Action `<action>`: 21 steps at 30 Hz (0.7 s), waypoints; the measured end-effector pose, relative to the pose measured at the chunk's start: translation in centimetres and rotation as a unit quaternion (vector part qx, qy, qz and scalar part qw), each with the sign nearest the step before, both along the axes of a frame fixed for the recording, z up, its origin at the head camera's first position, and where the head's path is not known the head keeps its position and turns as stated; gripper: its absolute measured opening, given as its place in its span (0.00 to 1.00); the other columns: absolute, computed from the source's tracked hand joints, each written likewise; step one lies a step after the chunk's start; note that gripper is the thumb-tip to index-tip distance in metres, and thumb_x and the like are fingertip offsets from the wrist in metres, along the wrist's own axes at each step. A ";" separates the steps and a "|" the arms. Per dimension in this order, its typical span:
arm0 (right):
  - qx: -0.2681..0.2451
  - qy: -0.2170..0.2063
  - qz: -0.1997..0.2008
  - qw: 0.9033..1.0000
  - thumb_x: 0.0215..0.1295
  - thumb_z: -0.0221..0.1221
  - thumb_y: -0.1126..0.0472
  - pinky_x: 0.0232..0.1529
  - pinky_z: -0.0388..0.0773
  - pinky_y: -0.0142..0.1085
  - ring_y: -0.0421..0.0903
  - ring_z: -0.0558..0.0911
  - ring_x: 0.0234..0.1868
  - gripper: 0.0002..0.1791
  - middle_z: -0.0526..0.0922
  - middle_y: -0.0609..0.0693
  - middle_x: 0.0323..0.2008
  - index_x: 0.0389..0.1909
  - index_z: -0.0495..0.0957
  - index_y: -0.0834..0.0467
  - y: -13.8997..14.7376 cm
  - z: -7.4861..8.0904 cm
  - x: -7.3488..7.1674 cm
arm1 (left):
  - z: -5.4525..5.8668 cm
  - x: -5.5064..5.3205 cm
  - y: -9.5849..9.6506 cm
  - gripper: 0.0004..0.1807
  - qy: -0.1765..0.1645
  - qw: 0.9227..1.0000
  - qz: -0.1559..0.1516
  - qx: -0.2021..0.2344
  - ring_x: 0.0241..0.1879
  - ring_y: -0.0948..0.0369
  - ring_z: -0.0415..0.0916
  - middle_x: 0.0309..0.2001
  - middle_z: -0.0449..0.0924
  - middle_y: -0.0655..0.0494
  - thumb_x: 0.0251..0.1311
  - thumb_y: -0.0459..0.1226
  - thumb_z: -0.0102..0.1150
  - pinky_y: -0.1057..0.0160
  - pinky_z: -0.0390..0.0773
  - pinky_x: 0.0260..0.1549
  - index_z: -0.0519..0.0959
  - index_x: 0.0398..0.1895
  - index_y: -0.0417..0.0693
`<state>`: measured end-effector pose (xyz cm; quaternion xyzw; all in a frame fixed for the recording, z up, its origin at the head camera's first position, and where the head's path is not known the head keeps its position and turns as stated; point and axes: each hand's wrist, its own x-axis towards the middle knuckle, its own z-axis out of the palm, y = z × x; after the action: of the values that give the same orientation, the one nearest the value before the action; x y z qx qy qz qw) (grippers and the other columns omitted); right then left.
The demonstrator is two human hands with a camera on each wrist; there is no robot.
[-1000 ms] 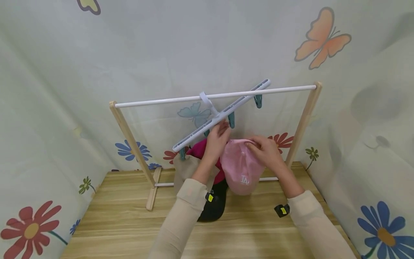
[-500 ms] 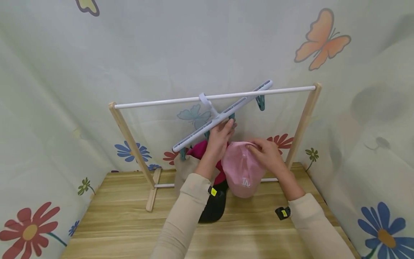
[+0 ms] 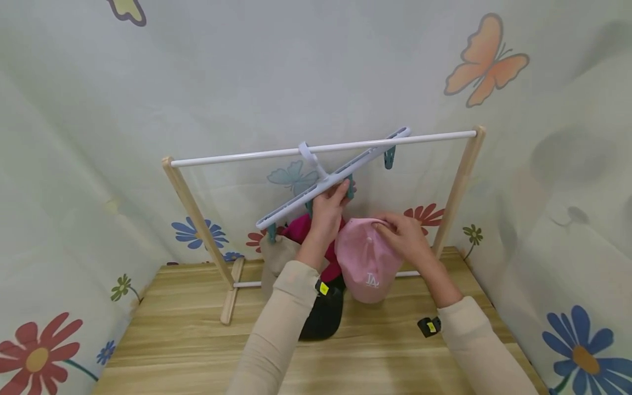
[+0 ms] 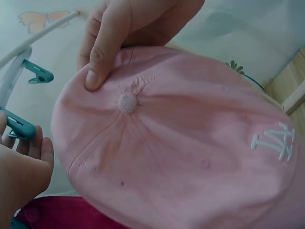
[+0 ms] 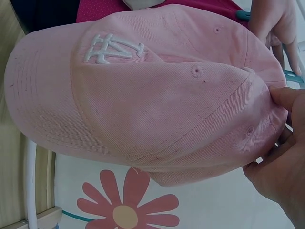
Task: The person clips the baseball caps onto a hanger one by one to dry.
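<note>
My right hand [image 3: 402,233] pinches the back edge of a pink baseball cap [image 3: 367,260], which hangs with its crown outward and white "LA" letters low. In the left wrist view the thumb lies on the crown near the cap's top button [image 4: 127,103]. My left hand [image 3: 326,214] is raised under the bar of a pale blue clip hanger [image 3: 333,178], its fingers holding a teal clip [image 4: 19,128]. The pink cap is just right of that clip. A beige cap [image 3: 276,258] hangs at the hanger's left end, beside a magenta cap [image 3: 333,263], partly hidden by my left arm.
The hanger hooks over a white rail [image 3: 237,157] on wooden posts [image 3: 459,189] and slants across it. Another teal clip [image 3: 389,158] hangs at its right end. A black cap brim [image 3: 323,315] shows low over the wooden table [image 3: 187,340]. A flower-printed backdrop surrounds the table.
My left hand has moved up slightly to the clip, and its fingers now close around it. The pink cap has dropped a little in my right hand's grip. The head view has shifted slightly.
</note>
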<state>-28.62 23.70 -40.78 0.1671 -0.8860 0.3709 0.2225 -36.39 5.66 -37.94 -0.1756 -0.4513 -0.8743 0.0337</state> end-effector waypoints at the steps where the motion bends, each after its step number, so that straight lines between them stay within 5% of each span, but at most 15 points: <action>1: -0.001 -0.001 0.000 1.000 0.70 0.63 0.63 0.46 0.83 0.53 0.55 0.85 0.42 0.13 0.88 0.59 0.45 0.52 0.84 0.62 0.0 0.0 0.0 | -0.1 -0.1 -0.2 0.06 0.001 1.000 0.001 -0.001 0.43 0.58 0.82 0.39 0.85 0.55 0.70 0.32 0.60 0.61 0.80 0.51 0.82 0.45 0.50; 12: -0.002 -0.007 0.001 1.000 0.70 0.63 0.63 0.48 0.83 0.53 0.56 0.85 0.43 0.13 0.88 0.60 0.46 0.52 0.84 0.61 -0.4 -0.2 0.3 | -0.9 -0.2 -2.7 0.09 0.020 0.998 0.032 -0.057 0.46 0.53 0.85 0.41 0.87 0.53 0.68 0.31 0.62 0.63 0.80 0.51 0.82 0.50 0.43; 21: -0.012 -0.013 0.019 1.000 0.70 0.63 0.63 0.48 0.83 0.52 0.55 0.83 0.42 0.12 0.87 0.58 0.45 0.51 0.84 0.62 -1.6 0.1 0.5 | -0.8 0.6 -3.5 0.11 0.046 0.996 -0.010 -0.079 0.41 0.56 0.88 0.46 0.86 0.36 0.68 0.28 0.61 0.54 0.82 0.52 0.79 0.52 0.36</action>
<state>-28.16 22.11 -40.70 0.1769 -0.8809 0.3877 0.2060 -35.78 2.21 -38.78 -0.2223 -0.5153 -0.8271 0.0315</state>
